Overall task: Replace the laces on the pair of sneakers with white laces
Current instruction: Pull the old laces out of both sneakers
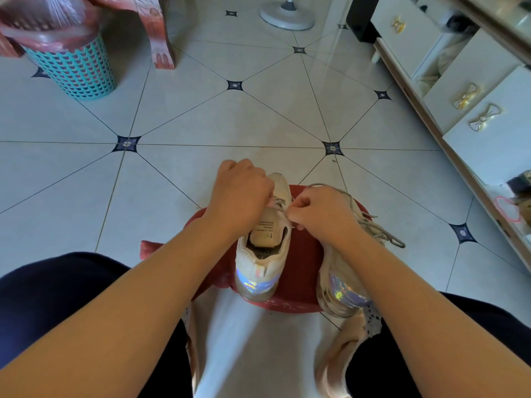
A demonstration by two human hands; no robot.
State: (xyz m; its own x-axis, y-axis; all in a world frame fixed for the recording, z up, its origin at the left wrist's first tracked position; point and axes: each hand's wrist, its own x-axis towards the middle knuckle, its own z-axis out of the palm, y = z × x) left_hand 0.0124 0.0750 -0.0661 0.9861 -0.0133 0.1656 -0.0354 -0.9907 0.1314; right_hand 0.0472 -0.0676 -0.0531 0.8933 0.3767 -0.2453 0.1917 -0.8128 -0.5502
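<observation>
Far left, well clear of the work: a teal plastic lattice basket [74, 73] lined with a pink bag, standing on the glossy tiled floor [201, 116] beside a red carved furniture leg. Centre: a red plastic stool [304, 262] set between the seated person's knees carries both shoes, heels toward the wearer, which I judge keeps the eyelets within close reach. The left hand [241, 193] is curled over the forefoot of the left sneaker [264, 254], apparently clamping it so it cannot slide while the lace is pulled; its fingertips are hidden. This shoe is pale knit mesh with an iridescent heel panel; its tongue is folded up, printed label showing, leaving the throat open. The right hand [324, 214] has closed fingers pinching a thin lace strand [284, 209] at the shoe's right eyelet row; its colour is not certain at this size. Under the right forearm lies the right sneaker [342, 294], same build, with loose grey woven laces [382, 228] looping off its side, so not yet replaced. No spare white laces can be made out. Far right: a white cabinet [488, 145] with gold bow handles.
</observation>
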